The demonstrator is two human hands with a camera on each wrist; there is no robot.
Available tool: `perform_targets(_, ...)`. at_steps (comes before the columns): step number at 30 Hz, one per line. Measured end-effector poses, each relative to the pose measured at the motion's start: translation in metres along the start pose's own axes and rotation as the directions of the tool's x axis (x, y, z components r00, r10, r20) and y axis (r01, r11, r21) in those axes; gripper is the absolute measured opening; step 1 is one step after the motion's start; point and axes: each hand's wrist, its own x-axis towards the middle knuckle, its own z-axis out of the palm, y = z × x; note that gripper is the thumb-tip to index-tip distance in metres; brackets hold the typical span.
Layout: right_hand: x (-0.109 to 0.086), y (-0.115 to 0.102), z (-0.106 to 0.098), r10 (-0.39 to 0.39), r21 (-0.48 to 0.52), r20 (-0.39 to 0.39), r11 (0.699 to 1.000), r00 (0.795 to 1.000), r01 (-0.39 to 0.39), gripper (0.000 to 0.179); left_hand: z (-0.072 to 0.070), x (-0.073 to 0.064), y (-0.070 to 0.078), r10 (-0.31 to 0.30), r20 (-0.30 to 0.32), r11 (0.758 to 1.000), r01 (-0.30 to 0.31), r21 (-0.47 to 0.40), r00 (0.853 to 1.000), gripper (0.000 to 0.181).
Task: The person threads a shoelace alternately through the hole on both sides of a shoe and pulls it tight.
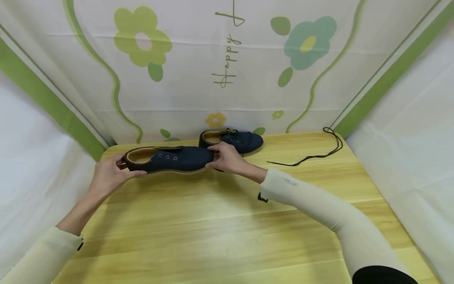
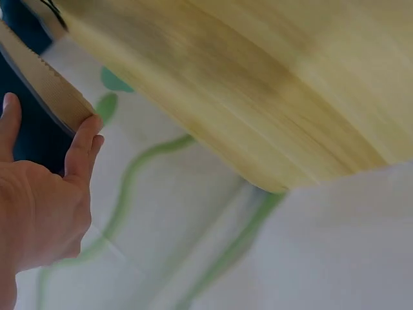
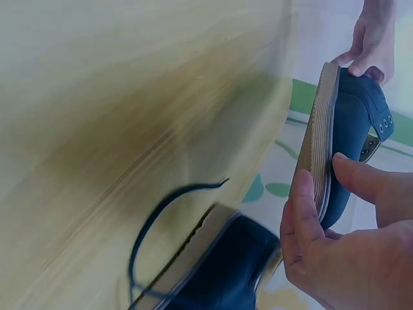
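Both hands hold a dark blue shoe (image 1: 188, 157) with a tan sole and bare eyelets, its toe pointing right. My left hand (image 1: 108, 175) grips it by the heel, thumb along the near side. At the toe, my right hand (image 1: 228, 158) pinches it between thumb and fingers. In the right wrist view the shoe (image 3: 352, 123) stands off the table, with the thumb on the upper and fingers against the sole. Behind the right hand sits a second blue shoe (image 1: 246, 142), laced, on the table at the back, partly hidden by that hand.
A loose black shoelace (image 1: 319, 156) lies curved on the wooden table (image 1: 227, 236) at the back right. A white cloth with printed flowers (image 1: 198, 51) hangs right behind the table's back edge. White cloth walls (image 1: 418, 130) stand at both sides.
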Motion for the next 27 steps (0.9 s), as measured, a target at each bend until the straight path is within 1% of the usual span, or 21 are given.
perform_targets(4,-0.021,0.012,-0.013,0.032,0.001,-0.002,0.999,0.999,-0.032,0.067,0.012,-0.006,0.019,0.053,-0.013,0.998,-0.054,-0.027,0.998,0.06)
perform_targets(5,-0.026,0.015,-0.016,0.033,-0.004,-0.003,0.999,0.999,-0.034,0.067,0.016,-0.008,0.023,0.066,-0.012,0.997,-0.066,-0.036,0.998,0.058)
perform_targets(8,-0.04,0.025,-0.024,0.031,-0.017,-0.006,0.999,1.0,-0.031,0.067,0.025,-0.011,0.036,0.089,0.008,0.993,-0.088,-0.074,0.996,0.067)
perform_targets(11,-0.055,0.033,-0.033,0.028,-0.016,-0.008,0.999,1.0,-0.028,0.067,0.036,-0.015,0.047,0.099,0.029,0.989,-0.095,-0.112,0.995,0.079)
perform_targets(14,-0.069,0.042,-0.039,0.041,-0.002,-0.014,0.999,0.999,-0.041,0.066,0.049,-0.019,0.057,0.105,0.046,0.983,-0.096,-0.157,0.993,0.078)
perform_targets(18,-0.086,0.052,-0.043,0.064,0.001,-0.013,0.998,0.998,-0.064,0.065,0.066,-0.025,0.067,0.107,0.065,0.972,-0.091,-0.214,0.992,0.074)
perform_targets(22,-0.1,0.061,-0.045,0.1,0.002,-0.01,0.995,0.995,-0.1,0.065,0.081,-0.028,0.074,0.124,0.065,0.97,-0.107,-0.219,0.99,0.073)
perform_targets(27,-0.113,0.07,-0.043,0.136,0.005,-0.011,0.991,0.991,-0.136,0.063,0.095,-0.029,0.076,0.142,0.071,0.973,-0.126,-0.194,0.987,0.073)
